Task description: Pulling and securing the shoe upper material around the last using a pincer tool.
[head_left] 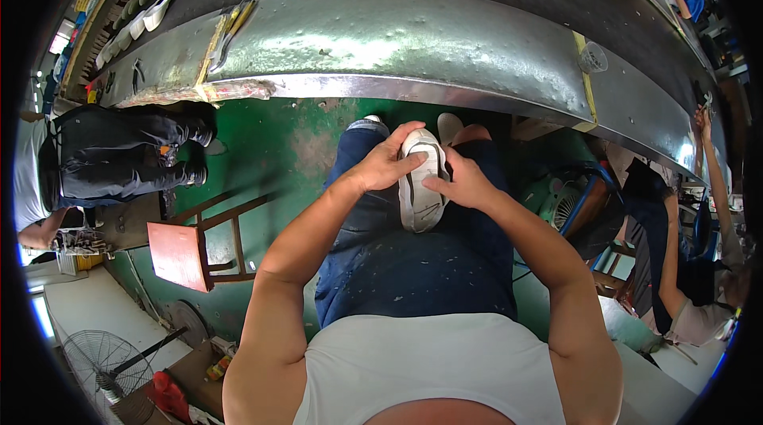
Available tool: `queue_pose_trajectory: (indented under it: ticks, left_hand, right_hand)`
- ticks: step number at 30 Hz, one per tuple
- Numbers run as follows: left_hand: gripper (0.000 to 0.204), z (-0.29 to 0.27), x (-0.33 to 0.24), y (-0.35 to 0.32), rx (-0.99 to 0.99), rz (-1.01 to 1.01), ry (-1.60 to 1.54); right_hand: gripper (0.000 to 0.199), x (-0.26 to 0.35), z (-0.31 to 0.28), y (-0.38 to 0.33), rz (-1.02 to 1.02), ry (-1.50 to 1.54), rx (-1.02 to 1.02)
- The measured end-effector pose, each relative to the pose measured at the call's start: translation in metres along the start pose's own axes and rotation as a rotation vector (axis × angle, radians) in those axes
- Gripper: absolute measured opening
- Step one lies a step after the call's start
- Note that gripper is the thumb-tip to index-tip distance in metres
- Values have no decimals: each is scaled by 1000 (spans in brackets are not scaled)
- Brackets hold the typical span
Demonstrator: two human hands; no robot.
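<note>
Above my lap, both hands grip a white shoe (421, 206), its sole side turned up toward me. My left hand (387, 164) is wrapped round the shoe's left side near the top end, thumb laid across the sole. From the right side my right hand (467, 181) holds it, with the thumb pressed on the sole's middle and the fingers mostly hidden behind. Dark lines run along the sole's edges. The shoe rests over my dark blue, paint-flecked trousers (413, 274).
Ahead runs a metal-edged conveyor bench (342, 35), with tools (230, 31) and a clear cup (592, 58) on it. A wooden stool (179, 254) stands left. People work on both sides. A green fan (560, 202) sits right, a wire-cage fan (99, 365) lower left.
</note>
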State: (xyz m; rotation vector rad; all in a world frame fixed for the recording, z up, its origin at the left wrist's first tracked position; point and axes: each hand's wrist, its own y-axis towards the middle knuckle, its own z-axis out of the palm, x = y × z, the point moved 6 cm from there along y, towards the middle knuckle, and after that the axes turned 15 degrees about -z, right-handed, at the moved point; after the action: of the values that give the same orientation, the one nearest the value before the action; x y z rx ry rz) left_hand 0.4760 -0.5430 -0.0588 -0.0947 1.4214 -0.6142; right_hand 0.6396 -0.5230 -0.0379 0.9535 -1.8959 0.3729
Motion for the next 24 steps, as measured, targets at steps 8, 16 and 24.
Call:
queue_pose_trajectory:
  ticks: [8, 16, 24]
  left_hand:
    - [54, -8, 5, -1, -130, 137, -5]
    - [64, -23, -10, -36, -89, 128, 103]
    - [45, -227, -149, -103, -1356, 360, 953]
  right_hand:
    - [61, -22, 17, 3, 138, 116, 141]
    - [81, -1, 32, 30, -33, 105, 181]
    - [48, -44, 51, 27, 146, 106, 190]
